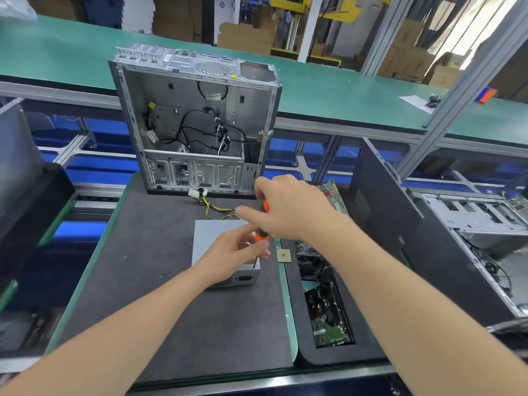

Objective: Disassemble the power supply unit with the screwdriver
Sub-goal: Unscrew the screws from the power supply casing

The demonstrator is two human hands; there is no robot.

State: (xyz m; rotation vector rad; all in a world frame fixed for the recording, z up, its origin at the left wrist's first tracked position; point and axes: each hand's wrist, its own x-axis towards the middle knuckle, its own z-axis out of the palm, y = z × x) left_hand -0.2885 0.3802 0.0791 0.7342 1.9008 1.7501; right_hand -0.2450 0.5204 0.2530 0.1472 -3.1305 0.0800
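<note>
The grey power supply unit (pixel 213 235) lies flat on the dark mat, its yellow and black cables (pixel 220 208) trailing toward the case. An orange and black screwdriver (pixel 262 235) stands nearly upright over the unit's near right corner, its tip at the top edge. My right hand (pixel 288 207) grips the handle from above. My left hand (pixel 237 252) rests on the unit with fingers curled round the lower handle and shaft, steadying it.
An open, stripped computer case (pixel 197 121) stands behind the unit. To the right, a black tray (pixel 328 310) holds circuit boards and a fan; a small chip (pixel 284 256) lies beside it. Another dark case (pixel 400 224) stands at far right. Small screws (pixel 164 274) lie on the mat.
</note>
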